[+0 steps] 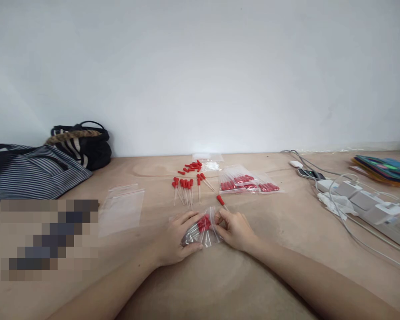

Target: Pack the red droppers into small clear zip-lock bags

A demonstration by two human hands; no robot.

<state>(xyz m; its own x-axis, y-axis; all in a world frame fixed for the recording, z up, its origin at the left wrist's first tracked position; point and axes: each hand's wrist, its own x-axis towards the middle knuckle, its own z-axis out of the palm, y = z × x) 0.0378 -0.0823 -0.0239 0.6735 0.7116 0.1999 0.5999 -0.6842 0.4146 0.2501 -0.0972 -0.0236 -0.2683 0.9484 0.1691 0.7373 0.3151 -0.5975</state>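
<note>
A small clear zip bag (pixel 209 240) with several red-bulbed droppers (pixel 204 222) in it lies on the table in front of me. My left hand (pixel 182 238) is wrapped around the bag's left side, thumb below and fingers above. At the bag's right end, my right hand (pixel 235 229) pinches the plastic edge between thumb and fingers. A single dropper with a red bulb (pixel 221 200) lies just beyond my right fingers, its stem partly hidden by the hand. Farther back, several loose droppers (pixel 186 184) lie in a group.
Filled bags of droppers (pixel 239 180) lie behind on the right. Loose red bulbs (pixel 193 166) and thin pale stems (pixel 210 166) are at the back. Flat zip bags (pixel 122 212) lie left. A power strip with chargers (pixel 366 204) and cables is right; striped bags (pixel 43 169) are left.
</note>
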